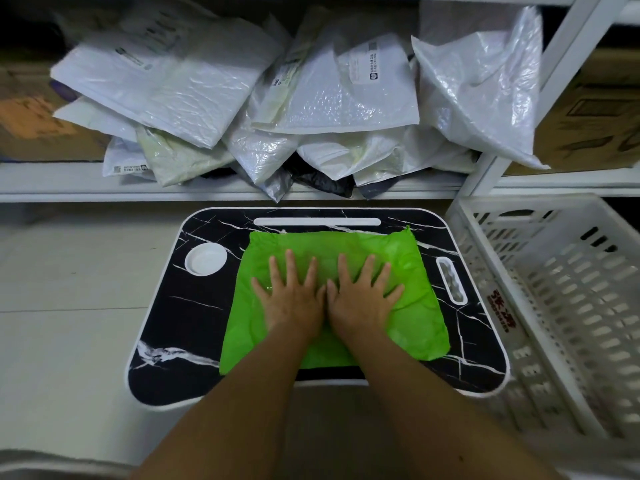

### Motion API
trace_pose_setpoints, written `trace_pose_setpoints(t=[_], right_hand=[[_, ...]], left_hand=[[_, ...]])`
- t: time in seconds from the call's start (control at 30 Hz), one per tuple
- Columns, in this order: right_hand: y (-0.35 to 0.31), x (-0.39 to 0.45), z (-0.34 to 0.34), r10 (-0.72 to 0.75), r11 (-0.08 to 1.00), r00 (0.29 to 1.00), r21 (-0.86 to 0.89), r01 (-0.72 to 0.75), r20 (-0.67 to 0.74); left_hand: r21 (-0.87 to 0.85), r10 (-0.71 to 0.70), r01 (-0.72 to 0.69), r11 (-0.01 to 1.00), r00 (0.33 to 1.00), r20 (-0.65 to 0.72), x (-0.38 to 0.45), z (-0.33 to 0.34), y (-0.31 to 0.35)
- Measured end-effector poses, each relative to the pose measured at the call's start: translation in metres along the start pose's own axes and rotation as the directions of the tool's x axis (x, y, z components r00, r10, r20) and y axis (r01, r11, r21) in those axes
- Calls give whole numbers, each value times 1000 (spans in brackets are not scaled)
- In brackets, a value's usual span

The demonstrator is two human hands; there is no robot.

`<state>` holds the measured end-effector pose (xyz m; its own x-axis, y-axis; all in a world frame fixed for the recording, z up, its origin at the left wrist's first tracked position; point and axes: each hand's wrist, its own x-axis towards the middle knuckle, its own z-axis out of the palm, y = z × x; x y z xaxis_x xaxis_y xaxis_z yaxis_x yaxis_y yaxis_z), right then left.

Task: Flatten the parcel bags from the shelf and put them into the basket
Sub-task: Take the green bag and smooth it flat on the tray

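Observation:
A bright green parcel bag (412,303) lies spread on a black marble-pattern lap tray (166,327). My left hand (291,299) and my right hand (363,299) rest side by side, palms down with fingers spread, pressing on the middle of the bag. Neither hand grips anything. Behind the tray, a white shelf (69,188) holds a heap of several white and pale parcel bags (311,98), with a dark one (322,178) underneath. A white slatted plastic basket (491,265) stands to the right of the tray; nothing shows inside it.
Cardboard boxes sit on the shelf at the far left (31,126) and far right (588,112). A white upright shelf post (554,74) rises between the bags and the right box. Pale floor tiles (69,306) lie left of the tray.

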<state>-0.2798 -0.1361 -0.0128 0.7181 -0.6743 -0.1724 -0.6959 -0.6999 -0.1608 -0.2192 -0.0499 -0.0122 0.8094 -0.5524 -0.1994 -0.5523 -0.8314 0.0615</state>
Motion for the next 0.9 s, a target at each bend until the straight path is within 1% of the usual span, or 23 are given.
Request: trace_pose_setpoints(t=[0.17, 0.3, 0.47, 0.67, 0.8, 0.9], right_hand=[[13, -18, 20, 4, 999, 999, 32, -5, 40], [21, -19, 26, -42, 999, 998, -9, 43, 44], [26, -24, 29, -70, 995, 996, -64, 73, 56], [25, -21, 15, -76, 989, 987, -119, 93, 140], [18, -24, -1, -40, 998, 990, -52, 47, 139], [10, -31, -9, -40, 999, 992, -25, 44, 116]], left_hand=[[-1, -31, 31, 1000, 998, 59, -16, 19, -5], [15, -10, 9, 1000, 997, 77, -18, 25, -16], [77, 3, -10, 997, 996, 89, -21, 30, -22], [136, 11, -32, 990, 988, 156, -22, 13, -22], [121, 14, -34, 992, 987, 162, -24, -4, -21], [109, -4, -13, 994, 988, 154, -33, -15, -21]])
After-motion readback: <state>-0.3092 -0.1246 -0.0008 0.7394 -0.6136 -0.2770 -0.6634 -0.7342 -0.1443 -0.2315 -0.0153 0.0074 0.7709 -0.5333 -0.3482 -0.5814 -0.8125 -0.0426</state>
